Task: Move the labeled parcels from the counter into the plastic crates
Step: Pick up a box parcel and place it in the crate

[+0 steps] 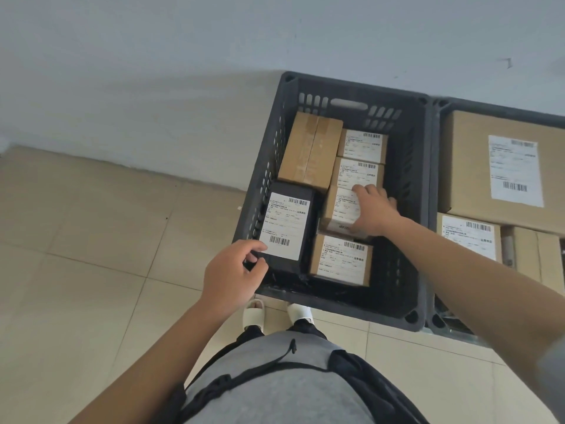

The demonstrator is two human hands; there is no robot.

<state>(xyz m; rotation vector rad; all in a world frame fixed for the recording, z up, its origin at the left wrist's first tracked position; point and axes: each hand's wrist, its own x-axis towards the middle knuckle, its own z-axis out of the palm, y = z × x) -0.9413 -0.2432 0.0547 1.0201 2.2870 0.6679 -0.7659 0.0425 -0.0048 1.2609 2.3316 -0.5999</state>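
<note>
- Centre of the frame: I see a dark plastic crate [406, 191] standing on the floor against the wall, its slotted sides and a handle cut-out visible along the far wall.
- Lower left of the crate: my left hand [232, 278] pinches the near corner of a black parcel [290, 228] between thumb and curled fingers; the parcel's white barcode label faces up and it sits tilted against the crate's left wall.
- Right of centre: my right hand [371, 209] rests palm-down, fingers fairly straight, on a labeled brown parcel [339, 209] in the crate's right-hand column; I cannot tell whether the thumb curls under its edge.
- Same column: two more labeled parcels [362, 146] lie beyond that one, and a fourth [341, 260] lies nearest me.
- Upper left of the crate: a taped brown box [310, 149] with no label showing lies beside the column.
- Right edge of the frame: a second crate [435, 111], touching the first, holds a large labeled carton [467, 160] and smaller boxes below it.
- Left half of the frame: beige floor tiles [91, 228] meet a pale, bare wall [153, 56].
- Bottom of the frame: a grey shirt, a black strap and pale slippers [253, 313] on the tiles.
</note>
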